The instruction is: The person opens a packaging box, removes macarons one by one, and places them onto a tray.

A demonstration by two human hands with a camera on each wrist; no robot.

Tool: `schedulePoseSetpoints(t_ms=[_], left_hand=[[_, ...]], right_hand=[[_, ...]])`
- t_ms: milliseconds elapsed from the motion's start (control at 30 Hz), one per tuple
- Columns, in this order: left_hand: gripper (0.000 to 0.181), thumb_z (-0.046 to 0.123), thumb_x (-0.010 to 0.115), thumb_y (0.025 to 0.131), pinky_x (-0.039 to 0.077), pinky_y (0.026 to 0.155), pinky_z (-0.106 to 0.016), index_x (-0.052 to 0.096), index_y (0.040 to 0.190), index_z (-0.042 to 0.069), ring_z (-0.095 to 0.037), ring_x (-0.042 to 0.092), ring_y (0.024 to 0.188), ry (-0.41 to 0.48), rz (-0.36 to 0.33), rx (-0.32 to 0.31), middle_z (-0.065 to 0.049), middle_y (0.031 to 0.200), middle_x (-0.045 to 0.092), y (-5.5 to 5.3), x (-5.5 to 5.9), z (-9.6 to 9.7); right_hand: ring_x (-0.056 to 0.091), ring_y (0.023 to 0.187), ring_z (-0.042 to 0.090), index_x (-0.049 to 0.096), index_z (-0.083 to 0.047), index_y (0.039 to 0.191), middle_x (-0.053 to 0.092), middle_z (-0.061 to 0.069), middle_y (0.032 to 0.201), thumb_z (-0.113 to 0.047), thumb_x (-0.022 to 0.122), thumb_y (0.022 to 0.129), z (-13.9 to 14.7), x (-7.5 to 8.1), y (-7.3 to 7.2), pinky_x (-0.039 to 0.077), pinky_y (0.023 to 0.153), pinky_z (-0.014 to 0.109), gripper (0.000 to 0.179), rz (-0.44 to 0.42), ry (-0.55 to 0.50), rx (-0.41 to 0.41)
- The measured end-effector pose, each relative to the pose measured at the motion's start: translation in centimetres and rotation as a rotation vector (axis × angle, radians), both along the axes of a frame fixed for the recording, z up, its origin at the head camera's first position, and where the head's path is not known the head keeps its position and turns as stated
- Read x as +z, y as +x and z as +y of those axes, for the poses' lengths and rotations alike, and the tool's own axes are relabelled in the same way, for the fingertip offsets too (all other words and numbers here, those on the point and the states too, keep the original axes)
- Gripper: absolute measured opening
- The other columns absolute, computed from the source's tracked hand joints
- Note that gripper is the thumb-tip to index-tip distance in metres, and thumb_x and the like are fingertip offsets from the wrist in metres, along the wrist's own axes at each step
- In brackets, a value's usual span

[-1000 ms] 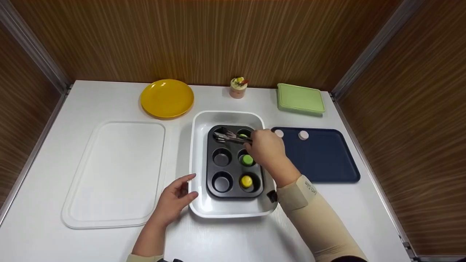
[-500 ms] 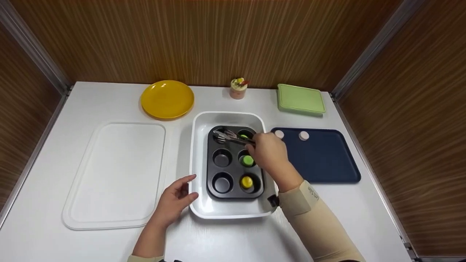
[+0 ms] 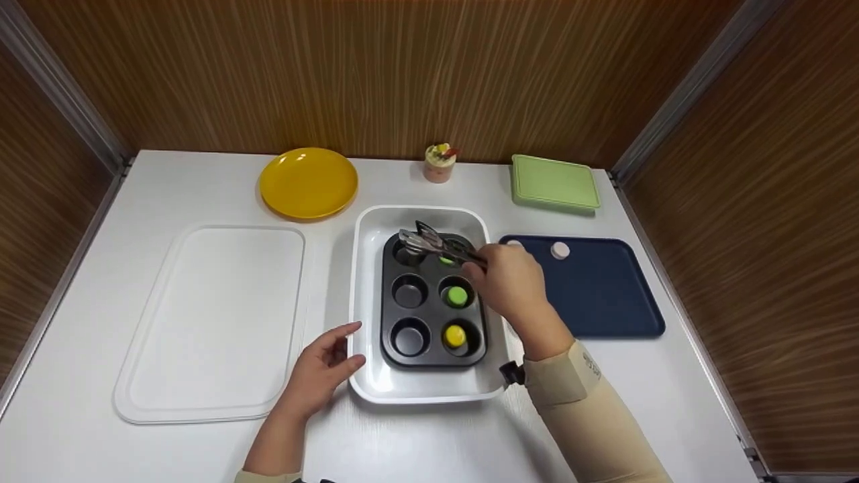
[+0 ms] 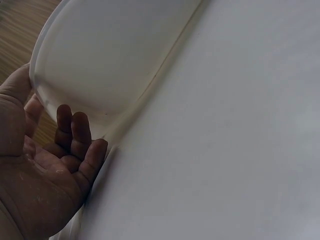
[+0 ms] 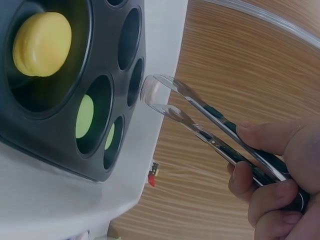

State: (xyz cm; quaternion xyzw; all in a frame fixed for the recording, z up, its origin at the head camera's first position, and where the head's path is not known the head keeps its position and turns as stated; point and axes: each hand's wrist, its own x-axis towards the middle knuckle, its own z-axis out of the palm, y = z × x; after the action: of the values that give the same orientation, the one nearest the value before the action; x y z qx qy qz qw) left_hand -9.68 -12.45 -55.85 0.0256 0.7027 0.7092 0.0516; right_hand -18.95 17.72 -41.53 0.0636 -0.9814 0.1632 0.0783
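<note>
My right hand [image 3: 510, 282] grips metal tongs [image 3: 443, 246] over the black muffin pan [image 3: 433, 322]. In the right wrist view a pale pink macaron [image 5: 150, 90] sits between the tong tips, close to the back left cup. Down the pan's right column are a yellow macaron [image 3: 455, 335] in the front cup and a green macaron [image 3: 457, 296] in the middle one. Another green macaron [image 3: 446, 259], partly hidden by the tongs, is in the back one. The pan stands inside a white basin [image 3: 429, 396]. My left hand [image 3: 317, 372] touches the basin's left rim with extended thumb and index finger.
A navy tray [image 3: 590, 295] with pale pink macarons [image 3: 560, 250] lies to the right, partly behind my right hand. A white lid-like board [image 3: 221, 322] lies to the left. Behind stand a yellow plate [image 3: 309, 183], a dessert cup [image 3: 439, 164] and a green box [image 3: 556, 182].
My right hand has moved a little to the right, and the tong tips have risen from the back left cup. My left hand stays at the basin's rim.
</note>
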Motion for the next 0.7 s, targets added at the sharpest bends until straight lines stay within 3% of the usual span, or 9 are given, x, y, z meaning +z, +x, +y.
schedulePoseSetpoints(t_ms=[400,700], left_hand=[[0.05,-0.006,0.08,0.09,0.045,0.1,-0.019,0.066,0.138,-0.004,-0.011,0.054,0.11,-0.003,0.016,0.007,-0.013,0.124,0.064,-0.2,-0.2,0.1],[0.051,-0.005,0.079,0.091,0.047,0.097,-0.023,0.065,0.14,-0.002,-0.015,0.054,0.105,0.002,0.01,-0.013,-0.014,0.117,0.063,-0.2,-0.1,0.0]], right_hand=[[0.064,0.067,0.032,0.075,-0.012,0.083,0.07,0.008,0.075,-0.027,0.079,0.096,2.2,0.9,0.5,0.051,0.06,0.055,0.021,0.082,-0.079,-0.041],[0.066,0.07,0.041,0.077,-0.009,0.084,0.07,0.012,0.074,-0.023,0.08,0.093,4.0,0.9,1.0,0.051,0.062,0.06,0.016,0.16,-0.094,-0.097]])
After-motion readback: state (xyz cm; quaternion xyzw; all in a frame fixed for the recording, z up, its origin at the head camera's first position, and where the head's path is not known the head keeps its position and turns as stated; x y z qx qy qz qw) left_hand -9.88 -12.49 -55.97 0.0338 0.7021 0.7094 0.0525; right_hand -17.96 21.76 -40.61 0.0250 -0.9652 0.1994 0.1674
